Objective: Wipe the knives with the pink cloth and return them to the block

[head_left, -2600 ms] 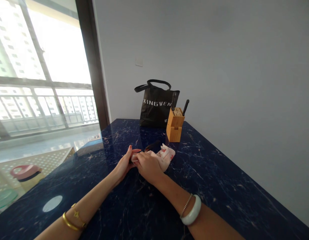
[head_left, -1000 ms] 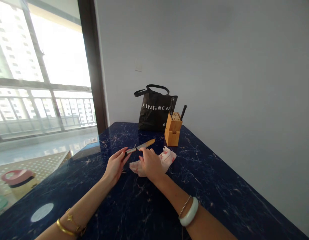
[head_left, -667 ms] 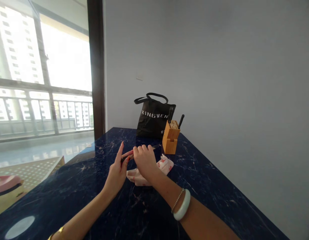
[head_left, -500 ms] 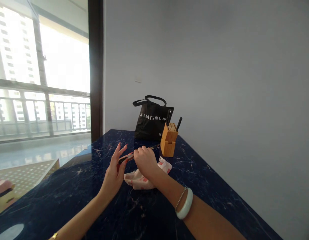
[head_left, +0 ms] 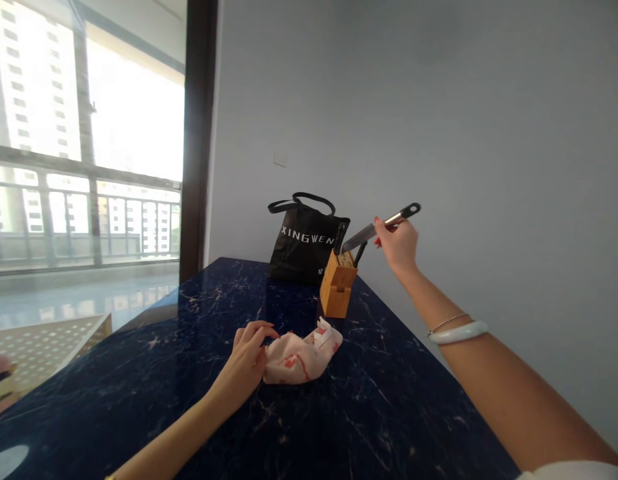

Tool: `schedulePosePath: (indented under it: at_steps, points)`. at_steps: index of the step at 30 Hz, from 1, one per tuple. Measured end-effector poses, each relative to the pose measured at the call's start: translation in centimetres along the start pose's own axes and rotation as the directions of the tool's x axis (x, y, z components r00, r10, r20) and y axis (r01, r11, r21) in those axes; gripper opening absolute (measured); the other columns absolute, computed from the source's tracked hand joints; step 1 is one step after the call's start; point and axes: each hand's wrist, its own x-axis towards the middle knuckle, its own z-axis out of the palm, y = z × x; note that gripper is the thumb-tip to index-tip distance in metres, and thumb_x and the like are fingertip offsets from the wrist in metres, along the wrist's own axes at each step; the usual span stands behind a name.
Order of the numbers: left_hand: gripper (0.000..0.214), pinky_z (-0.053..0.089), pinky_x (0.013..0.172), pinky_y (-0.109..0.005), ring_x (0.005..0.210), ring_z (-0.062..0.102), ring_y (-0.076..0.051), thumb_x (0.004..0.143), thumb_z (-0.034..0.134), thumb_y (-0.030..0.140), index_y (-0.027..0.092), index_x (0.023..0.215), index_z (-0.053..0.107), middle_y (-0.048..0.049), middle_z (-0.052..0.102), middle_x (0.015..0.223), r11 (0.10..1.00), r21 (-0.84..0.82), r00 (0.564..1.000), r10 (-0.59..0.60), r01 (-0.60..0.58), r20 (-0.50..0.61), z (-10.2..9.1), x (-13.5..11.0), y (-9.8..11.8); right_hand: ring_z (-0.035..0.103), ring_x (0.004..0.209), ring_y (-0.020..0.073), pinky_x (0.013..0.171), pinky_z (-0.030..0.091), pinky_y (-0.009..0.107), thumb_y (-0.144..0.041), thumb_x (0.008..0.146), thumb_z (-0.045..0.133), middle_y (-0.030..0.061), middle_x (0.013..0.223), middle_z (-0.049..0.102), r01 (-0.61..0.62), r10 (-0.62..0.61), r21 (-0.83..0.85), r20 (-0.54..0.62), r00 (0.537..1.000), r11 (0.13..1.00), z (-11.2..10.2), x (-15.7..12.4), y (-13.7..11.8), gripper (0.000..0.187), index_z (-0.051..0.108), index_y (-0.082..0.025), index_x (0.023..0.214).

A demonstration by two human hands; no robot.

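Note:
My right hand (head_left: 399, 245) is closed around the metal handle of a kitchen knife (head_left: 359, 237), held up at a slant. The blade's tip points down left, right over the slotted top of a wooden knife block (head_left: 339, 287). Whether the tip is inside a slot is hard to see. Two black-handled pieces stand in the block. My left hand (head_left: 249, 350) is at the left end of a crumpled pinkish-white cloth (head_left: 301, 360) with red marks, its fingers bent and pinching the cloth's edge.
Behind the block stands a black tote bag (head_left: 303, 243) with white lettering. The dark blue marbled table (head_left: 199, 387) meets a grey wall on the right. A perforated, cream-coloured piece (head_left: 49, 353) sits lower at the left, near the glass doors.
My right hand has lifted the knife off the table area, up and right to above the block. My left hand has let go of the knife handle and moved down to the cloth.

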Motion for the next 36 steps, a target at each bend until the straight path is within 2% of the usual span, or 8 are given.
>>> schedulePosePath:
  at_steps: [6,15,18,24,29,36]
  points:
    - [0.029,0.036,0.085,-0.039,0.092,0.043,-0.021,0.075,0.037,0.009,0.023,0.088,0.059,-0.0046,0.049,0.106,1.0,0.02,0.999,-0.007,0.006,0.053,0.2,-0.2,-0.2,0.051,0.037,0.0112,0.043,0.042,0.021,-0.047,0.076,0.049,-0.0001,0.045,0.054,-0.05,0.05,-0.024,0.023,0.998,0.998,-0.9,-0.5,2.9,0.033,0.051,-0.016,0.066]
    - [0.03,0.036,0.086,-0.04,0.094,0.042,-0.02,0.076,0.037,0.009,0.023,0.089,0.06,-0.0045,0.047,0.109,1.0,0.017,0.996,0.012,-0.013,0.086,0.1,-0.4,-0.1,0.054,0.038,0.0137,0.034,0.041,0.02,-0.048,0.075,0.049,0.0034,0.049,0.057,-0.165,0.165,0.015,0.006,0.986,0.986,-1.0,0.1,4.8,0.035,0.052,-0.014,0.067]
    - [0.032,0.036,0.087,-0.039,0.096,0.041,-0.02,0.075,0.036,0.007,0.023,0.089,0.06,-0.0036,0.047,0.11,1.0,0.015,0.993,0.0,-0.001,0.115,0.2,-0.5,-0.1,0.053,0.036,0.0136,0.033,0.041,0.02,-0.045,0.074,0.05,0.0028,0.047,0.056,-0.157,0.157,-0.011,0.025,0.987,0.988,-0.9,0.7,4.5,0.032,0.051,-0.015,0.065]
    - [0.031,0.035,0.089,-0.04,0.098,0.04,-0.021,0.074,0.036,0.007,0.023,0.089,0.059,-0.0034,0.044,0.111,1.0,0.03,0.989,-0.008,0.003,0.151,0.8,-0.5,-0.9,0.052,0.034,0.0135,0.031,0.039,0.02,-0.038,0.075,0.049,0.0022,0.044,0.055,-0.134,0.14,-0.046,0.154,0.978,0.99,0.3,2.1,2.8,0.026,0.05,-0.016,0.061]
    - [0.032,0.036,0.088,-0.039,0.098,0.04,-0.02,0.074,0.035,0.005,0.023,0.088,0.058,-0.0032,0.045,0.11,1.0,0.013,0.986,-0.01,0.008,0.166,0.1,-0.5,-0.1,0.052,0.034,0.0144,0.031,0.04,0.021,-0.036,0.075,0.049,0.0022,0.043,0.054,-0.164,0.169,-0.039,0.172,0.971,0.986,0.9,2.6,2.3,0.024,0.05,-0.017,0.061]
    - [0.034,0.036,0.088,-0.037,0.096,0.041,-0.019,0.073,0.035,0.003,0.022,0.089,0.058,-0.0027,0.046,0.11,1.0,-0.001,0.981,0.003,-0.003,0.196,-0.4,-0.6,0.8,0.052,0.034,0.0146,0.032,0.042,0.021,-0.036,0.074,0.051,0.0037,0.043,0.055,-0.191,0.197,-0.049,0.184,0.963,0.98,0.0,2.0,2.0,0.027,0.049,-0.017,0.054]
